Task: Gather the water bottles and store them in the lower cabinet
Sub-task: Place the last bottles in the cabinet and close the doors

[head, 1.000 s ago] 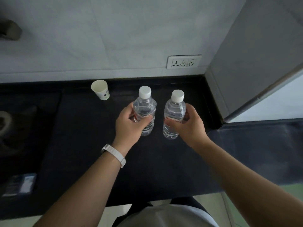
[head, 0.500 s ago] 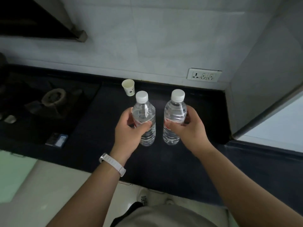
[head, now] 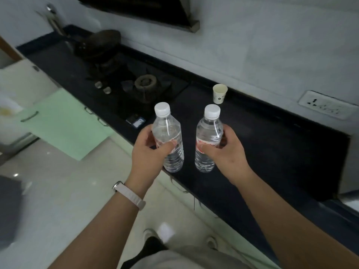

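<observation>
Head view (only cam): the left hand is wrapped round the label band of the left bottle, thumb across the front, fingers curled behind. The right hand does the same w/ the right bottle, thumb on the red label. Both bottles are upright, white caps on, full of clear water, held side by side w/ a gap between them, not touching. They sit near the front edge of the dark counter; I can't tell whether their bases are clear of it, but they look lifted.

Mid-body grip makes sense: the waist is the easiest place to close a hand on, and keeping them upright and apart stops them knocking together while carried. One per hand means both go in a single trip.

Elsewhere on the counter: a paper cup stands back by the wall, well apart from the bottles, w/ a gas hob to the left and a dark pan on its far burner. A wall socket is at right.

Below the counter are pale green cabinet fronts w/ handles (all look shut from here). My read: gathering is done, storing isn't. Both hands are full, so opening a door will prob. need one bottle set down or tucked away first.
</observation>
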The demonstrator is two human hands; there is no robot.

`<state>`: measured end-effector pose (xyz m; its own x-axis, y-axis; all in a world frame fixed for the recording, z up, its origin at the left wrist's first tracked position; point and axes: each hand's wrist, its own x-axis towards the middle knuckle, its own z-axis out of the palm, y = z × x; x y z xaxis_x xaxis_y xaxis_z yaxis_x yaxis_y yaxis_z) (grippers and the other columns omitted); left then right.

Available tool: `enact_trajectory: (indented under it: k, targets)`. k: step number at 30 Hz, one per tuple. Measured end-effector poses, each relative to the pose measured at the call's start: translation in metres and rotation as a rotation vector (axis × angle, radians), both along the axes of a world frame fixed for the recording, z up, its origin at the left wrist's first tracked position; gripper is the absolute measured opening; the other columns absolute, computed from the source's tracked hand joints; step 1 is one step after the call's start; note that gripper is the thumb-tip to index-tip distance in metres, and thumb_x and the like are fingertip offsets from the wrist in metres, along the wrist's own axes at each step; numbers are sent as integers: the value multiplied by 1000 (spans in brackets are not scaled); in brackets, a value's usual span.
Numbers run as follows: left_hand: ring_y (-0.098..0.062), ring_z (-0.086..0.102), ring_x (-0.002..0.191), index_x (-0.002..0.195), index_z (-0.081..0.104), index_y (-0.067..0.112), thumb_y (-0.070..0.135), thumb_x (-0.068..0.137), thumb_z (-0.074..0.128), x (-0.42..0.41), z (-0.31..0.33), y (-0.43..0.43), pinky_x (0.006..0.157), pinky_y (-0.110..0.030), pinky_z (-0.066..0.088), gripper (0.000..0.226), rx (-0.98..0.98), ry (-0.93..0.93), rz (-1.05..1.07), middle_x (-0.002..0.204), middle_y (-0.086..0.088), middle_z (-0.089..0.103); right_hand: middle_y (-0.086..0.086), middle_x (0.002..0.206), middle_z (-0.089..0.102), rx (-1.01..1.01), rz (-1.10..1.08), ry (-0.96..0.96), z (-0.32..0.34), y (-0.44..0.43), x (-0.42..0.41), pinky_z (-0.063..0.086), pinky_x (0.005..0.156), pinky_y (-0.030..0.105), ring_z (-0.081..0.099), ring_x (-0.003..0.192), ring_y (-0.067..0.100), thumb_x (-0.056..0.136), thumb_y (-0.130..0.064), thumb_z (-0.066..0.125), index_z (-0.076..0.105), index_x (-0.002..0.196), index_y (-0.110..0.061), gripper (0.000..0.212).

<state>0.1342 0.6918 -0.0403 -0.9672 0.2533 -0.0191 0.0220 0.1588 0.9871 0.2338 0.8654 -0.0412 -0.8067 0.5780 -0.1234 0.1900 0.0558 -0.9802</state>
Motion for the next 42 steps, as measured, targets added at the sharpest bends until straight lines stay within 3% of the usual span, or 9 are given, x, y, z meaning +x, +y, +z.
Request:
enact_trajectory:
  k: [3, 7, 11, 19, 24, 30, 35, 38, 42]
  targets:
    - [0, 68, 93, 116, 65, 33, 13, 76, 86, -8, 1, -38, 77, -14, 51, 50, -41, 30, 73, 106, 14, 73, -18, 107, 67, 9, 73, 1, 2, -29, -20, 50, 85, 19, 63, 94, -9, 74, -22, 85, 56, 124, -35, 59]
    - [-7, 69, 99, 120, 66, 30, 16, 76, 87, -25, -5, -96, 87, -27, 55, 51, -57, 23, 156, 109, 12, 73, -17, 106, 67, 45, 159, -3, 5, -78, -52, 51, 83, 19, 64, 94, -7, 74, -21, 85, 56, 118, -39, 55]
    - [-1, 68, 97, 114, 64, 40, 15, 76, 87, -46, -6, -168, 86, -25, 54, 52, -42, 7, 223, 107, 16, 72, -13, 104, 69, 71, 205, -3, 6, -145, -90, 56, 86, 29, 67, 93, 1, 74, -20, 85, 59, 117, -35, 52]
    - [-1, 67, 97, 120, 65, 29, 15, 75, 88, -93, -8, -337, 83, -19, 53, 52, -19, 10, 367, 109, 13, 72, -13, 105, 69, 109, 335, 7, 4, -302, -166, 56, 90, 37, 67, 97, 7, 72, -23, 86, 60, 117, -34, 53]
    - [6, 64, 88, 109, 61, 40, 15, 75, 88, -117, -7, -444, 79, -14, 51, 50, -27, 32, 485, 102, 18, 69, -15, 105, 68, 134, 451, 30, 8, -410, -212, 51, 80, 22, 64, 93, -3, 73, -23, 85, 60, 117, -31, 51]
    - [-3, 64, 98, 122, 63, 28, 19, 75, 87, -127, -6, -514, 83, -20, 50, 54, -40, 20, 608, 106, 16, 68, -14, 107, 67, 137, 576, 44, 10, -483, -245, 52, 81, 22, 63, 93, -2, 73, -25, 86, 60, 115, -31, 50]
    - [-1, 64, 95, 112, 62, 40, 18, 75, 87, -133, -8, -566, 87, -24, 51, 50, -38, 0, 733, 103, 18, 69, -11, 107, 67, 151, 693, 50, 10, -538, -281, 53, 82, 24, 64, 96, 5, 73, -24, 86, 60, 112, -30, 47]
    - [2, 63, 90, 112, 63, 37, 18, 75, 87, -142, -8, -592, 90, -27, 53, 48, -42, -26, 795, 101, 18, 69, -11, 103, 68, 156, 728, 69, 7, -564, -308, 52, 78, 20, 64, 92, 4, 73, -23, 86, 61, 107, -31, 43]
    - [-10, 68, 94, 114, 64, 33, 16, 76, 87, -173, -8, -623, 92, -36, 57, 47, -6, -61, 888, 102, 11, 72, -9, 102, 68, 135, 772, 79, 1, -594, -356, 47, 66, 7, 63, 84, 0, 73, -22, 86, 61, 109, -28, 43]
